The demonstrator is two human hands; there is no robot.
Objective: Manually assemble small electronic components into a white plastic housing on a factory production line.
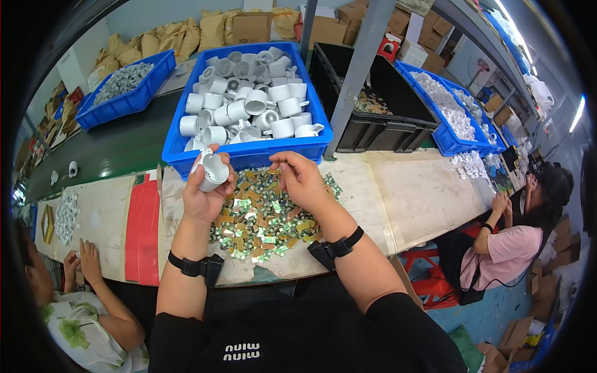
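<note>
The left hand [210,198] is closed around a white, cup-shaped plastic housing with a small side bracket [216,173], held above the bench [398,186], in front of the near wall of a deep blue plastic tub [249,149]. The housing's round mouth faces up toward the camera; its bracket points to the upper left. Its base and far side are covered by the fingers, so the full length of its long axis is hard to judge.

The right hand [300,183] is bent, fingers curled toward the left, over the far right part of a loose heap of small green and tan circuit boards [264,217]. I cannot tell whether its fingertips are together or grip anything. The hand and forearm hide some boards; the heap reaches close to the bench's front edge, its single pieces overlapping and hard to separate.

More white cup-shaped housings [245,99] fill the tub, facing many ways, the lower ones buried. At the bench's left end, a co-worker in a leaf-print top [78,329] is cut off by the dark rim.
</note>
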